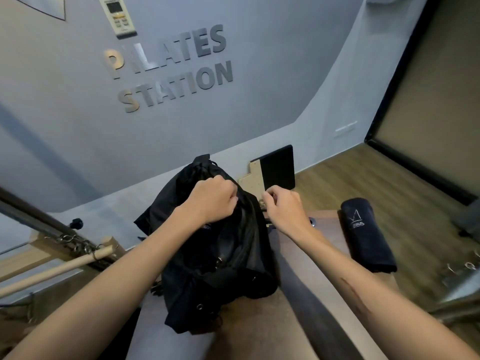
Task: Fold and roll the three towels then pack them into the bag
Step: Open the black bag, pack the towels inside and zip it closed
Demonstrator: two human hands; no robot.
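Both forearms bare, no sleeves visible; long dark streak mark along right forearm (355, 294). No rings seen.

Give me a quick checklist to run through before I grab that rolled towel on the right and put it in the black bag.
1. Left hand grips the black bag at its top: ok.
2. Right hand pinches the bag's edge, not free to reach: not ok.
3. Bag mouth open wide enough: cannot tell.
4. Rolled towel is rolled and lies apart from the bag on the right: ok.
5. Other two towels already inside: cannot tell.
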